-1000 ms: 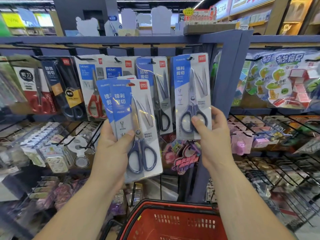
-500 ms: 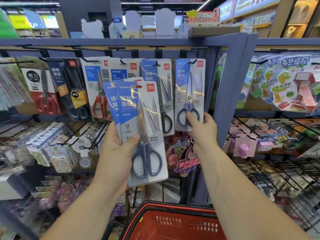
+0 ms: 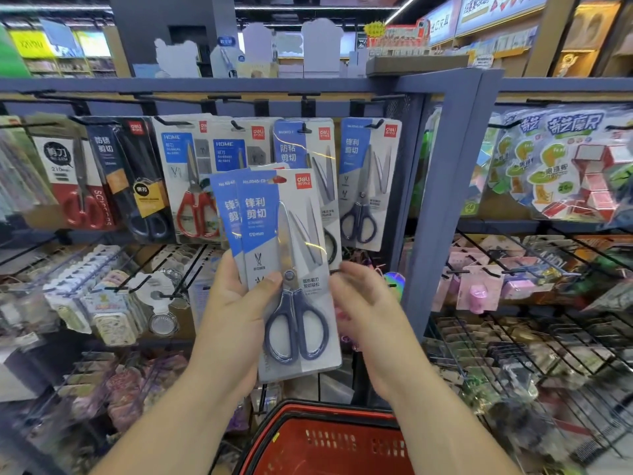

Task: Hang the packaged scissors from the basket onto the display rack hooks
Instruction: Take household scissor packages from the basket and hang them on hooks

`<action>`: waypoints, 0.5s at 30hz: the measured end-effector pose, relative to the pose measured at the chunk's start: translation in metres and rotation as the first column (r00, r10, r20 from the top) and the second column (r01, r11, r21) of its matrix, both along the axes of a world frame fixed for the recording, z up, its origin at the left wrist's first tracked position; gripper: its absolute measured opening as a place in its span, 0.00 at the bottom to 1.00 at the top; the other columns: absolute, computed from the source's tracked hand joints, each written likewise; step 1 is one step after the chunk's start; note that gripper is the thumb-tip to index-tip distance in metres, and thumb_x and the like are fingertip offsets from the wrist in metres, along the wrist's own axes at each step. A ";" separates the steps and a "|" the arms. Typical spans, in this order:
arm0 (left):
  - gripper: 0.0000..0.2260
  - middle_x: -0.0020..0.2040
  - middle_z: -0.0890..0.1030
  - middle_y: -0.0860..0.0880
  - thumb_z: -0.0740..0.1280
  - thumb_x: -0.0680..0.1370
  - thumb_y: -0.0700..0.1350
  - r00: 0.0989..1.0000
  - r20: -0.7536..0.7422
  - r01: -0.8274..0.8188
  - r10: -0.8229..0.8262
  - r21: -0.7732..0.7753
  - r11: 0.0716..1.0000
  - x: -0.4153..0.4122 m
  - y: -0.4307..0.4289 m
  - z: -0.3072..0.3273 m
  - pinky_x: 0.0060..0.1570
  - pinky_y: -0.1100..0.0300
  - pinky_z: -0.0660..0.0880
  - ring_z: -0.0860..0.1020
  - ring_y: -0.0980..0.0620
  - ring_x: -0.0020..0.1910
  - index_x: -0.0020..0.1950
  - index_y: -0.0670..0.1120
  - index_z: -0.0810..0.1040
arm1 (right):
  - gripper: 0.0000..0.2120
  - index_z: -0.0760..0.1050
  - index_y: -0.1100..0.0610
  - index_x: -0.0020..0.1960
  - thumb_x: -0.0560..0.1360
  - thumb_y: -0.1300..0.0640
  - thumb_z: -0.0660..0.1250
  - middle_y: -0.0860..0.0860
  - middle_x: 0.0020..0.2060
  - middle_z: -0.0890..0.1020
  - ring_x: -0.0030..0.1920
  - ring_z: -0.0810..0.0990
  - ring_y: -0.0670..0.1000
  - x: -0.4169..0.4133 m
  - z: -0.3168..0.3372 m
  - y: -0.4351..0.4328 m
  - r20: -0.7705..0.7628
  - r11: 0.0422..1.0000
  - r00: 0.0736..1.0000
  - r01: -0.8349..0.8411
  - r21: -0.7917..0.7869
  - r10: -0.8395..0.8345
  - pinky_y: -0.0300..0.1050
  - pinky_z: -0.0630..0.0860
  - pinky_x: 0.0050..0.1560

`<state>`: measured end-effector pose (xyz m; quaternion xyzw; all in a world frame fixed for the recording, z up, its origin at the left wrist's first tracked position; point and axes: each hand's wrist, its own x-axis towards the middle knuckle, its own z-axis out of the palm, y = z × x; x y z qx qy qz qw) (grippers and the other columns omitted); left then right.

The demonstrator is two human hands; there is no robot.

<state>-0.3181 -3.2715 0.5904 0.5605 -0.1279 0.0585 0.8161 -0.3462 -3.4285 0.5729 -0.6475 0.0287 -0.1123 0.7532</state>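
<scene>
The front pack (image 3: 301, 241) stands upright before the rack (image 3: 442, 200), above the basket (image 3: 329, 411). A second pack (image 3: 222, 214) is fanned behind it to the left. The left hand (image 3: 236, 320) pinches both at their lower left, thumb pressed on the front near the scissors' pivot, fingers hidden behind. The right hand (image 3: 363, 303) is just beside the front pack's right edge, fingers loosely curved and blurred, seemingly holding nothing. Whether they touch the card I cannot tell.

The two glossy cards could slide on each other, so pulling one free may drag the other out of the pinch and drop it. The hook (image 3: 378, 124) carries a hung pack (image 3: 368, 180). A tilted card would likely miss the thin tip or knock that one askew.

Each pack is a stiff, flat card, blue and grey, under a clear shiny blister. The blister is moulded round steel blades and smooth dark loop handles. The hook is thin black wire with an upturned tip, and the basket is red slotted plastic.
</scene>
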 end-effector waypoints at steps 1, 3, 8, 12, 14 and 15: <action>0.18 0.61 0.87 0.48 0.62 0.84 0.33 1.000 0.002 0.005 -0.005 -0.002 1.000 -0.001 -0.003 0.000 0.54 0.51 0.84 0.86 0.45 0.59 0.70 0.48 0.75 | 0.20 0.77 0.43 0.65 0.75 0.49 0.77 0.40 0.57 0.85 0.60 0.83 0.44 -0.008 -0.002 0.004 0.024 0.995 0.999 -0.043 -0.092 0.046 0.51 0.80 0.65; 0.17 0.61 0.86 0.47 0.63 0.83 0.33 1.000 0.009 0.006 -0.006 -0.001 1.000 -0.003 -0.008 -0.002 0.56 0.49 0.83 0.85 0.45 0.59 0.69 0.48 0.76 | 0.22 0.77 0.41 0.63 0.73 0.53 0.80 0.38 0.56 0.85 0.58 0.84 0.41 -0.016 -0.009 0.008 0.029 0.963 0.995 -0.083 -0.256 0.093 0.48 0.81 0.61; 0.16 0.58 0.87 0.47 0.68 0.80 0.36 1.000 0.002 0.002 -0.002 -0.003 1.000 -0.007 -0.014 -0.004 0.54 0.54 0.84 0.86 0.46 0.58 0.65 0.48 0.77 | 0.22 0.77 0.39 0.65 0.76 0.54 0.78 0.40 0.59 0.85 0.61 0.83 0.45 -0.025 -0.019 0.008 0.050 0.962 0.995 -0.069 -0.264 0.085 0.59 0.81 0.62; 0.16 0.58 0.87 0.48 0.63 0.83 0.34 0.994 -0.057 0.089 -0.091 -0.043 0.995 -0.010 -0.011 -0.007 0.49 0.55 0.84 0.86 0.46 0.56 0.67 0.50 0.76 | 0.21 0.76 0.40 0.65 0.78 0.57 0.76 0.40 0.60 0.84 0.62 0.82 0.43 -0.027 -0.023 0.005 0.101 0.985 0.995 -0.001 -0.172 0.019 0.56 0.78 0.68; 0.18 0.59 0.87 0.46 0.60 0.83 0.31 0.988 -0.078 0.128 -0.131 -0.049 0.991 -0.011 -0.009 -0.010 0.48 0.55 0.84 0.86 0.45 0.56 0.67 0.48 0.76 | 0.19 0.77 0.40 0.64 0.76 0.54 0.77 0.43 0.60 0.84 0.62 0.83 0.45 -0.026 -0.026 0.002 0.129 0.991 0.991 0.053 -0.123 -0.037 0.57 0.77 0.68; 0.17 0.59 0.87 0.45 0.61 0.83 0.31 0.985 -0.084 0.147 -0.151 -0.052 0.988 -0.012 -0.009 -0.012 0.48 0.54 0.85 0.86 0.45 0.56 0.67 0.47 0.77 | 0.20 0.76 0.41 0.64 0.75 0.52 0.78 0.44 0.61 0.84 0.63 0.83 0.46 -0.025 -0.026 0.001 0.140 0.993 0.989 0.062 -0.099 -0.048 0.57 0.77 0.68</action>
